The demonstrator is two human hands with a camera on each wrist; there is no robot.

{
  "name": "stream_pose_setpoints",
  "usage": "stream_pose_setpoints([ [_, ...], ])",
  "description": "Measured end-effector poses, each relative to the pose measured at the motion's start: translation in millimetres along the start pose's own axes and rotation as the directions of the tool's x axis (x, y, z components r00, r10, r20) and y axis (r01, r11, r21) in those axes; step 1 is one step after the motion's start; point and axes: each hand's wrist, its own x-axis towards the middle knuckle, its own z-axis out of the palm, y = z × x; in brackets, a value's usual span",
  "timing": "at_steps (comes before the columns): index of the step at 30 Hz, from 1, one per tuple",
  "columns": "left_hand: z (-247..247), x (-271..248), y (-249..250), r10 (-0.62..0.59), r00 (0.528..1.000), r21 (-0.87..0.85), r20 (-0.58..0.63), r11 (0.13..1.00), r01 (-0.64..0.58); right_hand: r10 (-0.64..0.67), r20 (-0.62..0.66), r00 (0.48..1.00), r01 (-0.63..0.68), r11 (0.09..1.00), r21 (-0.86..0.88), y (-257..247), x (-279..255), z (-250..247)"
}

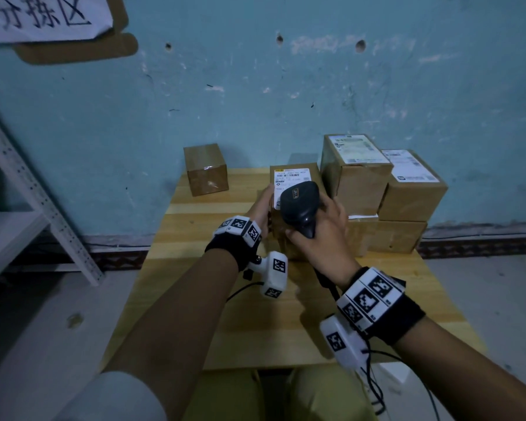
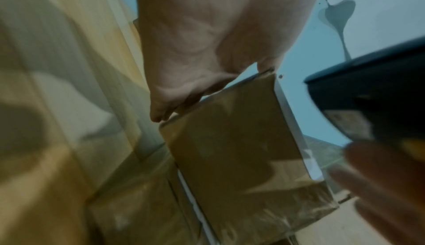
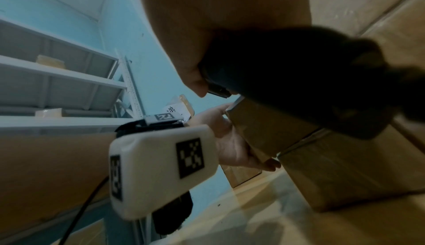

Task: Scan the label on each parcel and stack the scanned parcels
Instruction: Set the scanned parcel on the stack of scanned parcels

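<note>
A brown parcel (image 1: 295, 189) with a white label (image 1: 292, 177) on its top is over the table's middle, above another carton (image 1: 278, 241). My left hand (image 1: 264, 205) grips its left side, thumb on the near face; the left wrist view shows the palm (image 2: 207, 48) against the parcel (image 2: 241, 149). My right hand (image 1: 316, 229) grips the handle of a black barcode scanner (image 1: 299, 202). The scanner's head hangs just over the near part of the label. The right wrist view shows the scanner (image 3: 299, 76) above the parcel (image 3: 264, 130) and my left hand (image 3: 232, 143).
Several labelled cartons are stacked at the table's right rear (image 1: 359, 174) (image 1: 413, 192). One small plain box (image 1: 207, 170) stands alone at the back left. The wooden table (image 1: 255, 323) meets a blue wall. A white metal shelf (image 1: 28, 189) stands to the left. Cables hang from my wrists.
</note>
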Motion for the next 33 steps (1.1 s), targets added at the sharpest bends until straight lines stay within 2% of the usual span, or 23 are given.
stream_pose_setpoints([
  [4, -24, -7, 3, -0.057, 0.998, 0.053, -0.038, 0.997, 0.059, -0.049, 0.004, 0.999, 0.049, 0.999, 0.011, -15, 0, 2],
  [11, -81, -22, 13, 0.057, 0.983, 0.042, -0.176, 0.998, -0.051, -0.136, 0.039, 0.990, 0.132, 0.987, 0.096, -62, 3, 19],
  [15, -111, -38, 14, 0.019, 0.966, 0.052, -0.259, 0.999, -0.005, -0.127, 0.090, 0.988, 0.114, 0.985, 0.133, -82, 11, 36],
  [20, -146, -43, 13, -0.009, 0.936, 0.027, -0.351, 0.999, 0.019, -0.044, 0.158, 0.986, -0.014, 0.938, 0.345, -108, 33, 58],
  [27, -175, -35, 21, 0.001, 0.912, 0.047, -0.411, 0.999, 0.020, 0.095, 0.245, 0.965, -0.168, 0.940, 0.298, -124, 87, 94],
  [33, -200, -9, 28, 0.019, 0.909, 0.111, -0.417, 0.993, 0.030, 0.281, 0.265, 0.922, -0.377, 0.805, 0.457, -134, 136, 108],
])
